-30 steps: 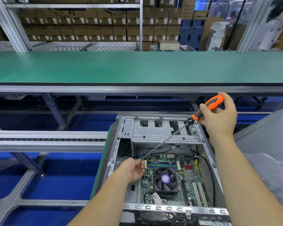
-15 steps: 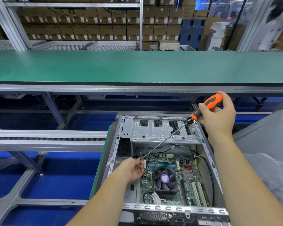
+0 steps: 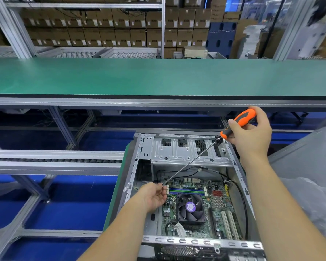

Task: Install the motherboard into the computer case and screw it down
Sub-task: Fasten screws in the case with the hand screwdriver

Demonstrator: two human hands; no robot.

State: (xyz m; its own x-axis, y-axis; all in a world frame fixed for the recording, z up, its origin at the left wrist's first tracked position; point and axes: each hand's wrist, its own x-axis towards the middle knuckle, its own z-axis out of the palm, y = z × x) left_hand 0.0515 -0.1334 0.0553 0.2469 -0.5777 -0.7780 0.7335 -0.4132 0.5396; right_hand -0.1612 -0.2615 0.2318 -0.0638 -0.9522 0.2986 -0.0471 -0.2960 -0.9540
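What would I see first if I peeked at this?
Probably the bright orange screwdriver, gripped by the right hand at upper right, its long shaft slanting down into the open case. Its tip meets the left hand at the far left corner of the green motherboard. A fan sits mid-board.

The open computer case (image 3: 145, 147) sits on a green-edged stand (image 3: 114, 204) beside a roller conveyor (image 3: 55, 160).
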